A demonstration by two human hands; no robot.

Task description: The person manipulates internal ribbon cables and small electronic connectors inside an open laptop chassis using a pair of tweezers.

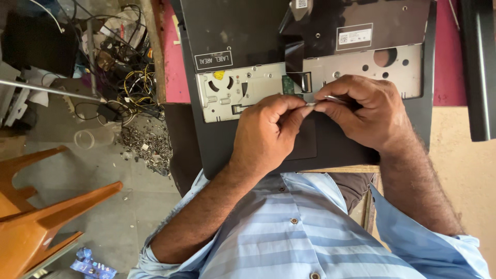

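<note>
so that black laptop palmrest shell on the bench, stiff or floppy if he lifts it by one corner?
Probably fairly stiff: the palmrest shell carries a bolted silver metal plate. Likely light for its size, since it looks like an emptied cover. The black film flap would flop loosely. Left hand and right hand pinch a small silvery part over it.

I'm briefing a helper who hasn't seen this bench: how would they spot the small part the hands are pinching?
Find the black laptop shell lying upside down on the bench, with its grey metal plate. Just below that plate, the left hand and right hand meet fingertip to fingertip. Between them sits a thin silvery strip, the only loose, shiny piece there.
</note>
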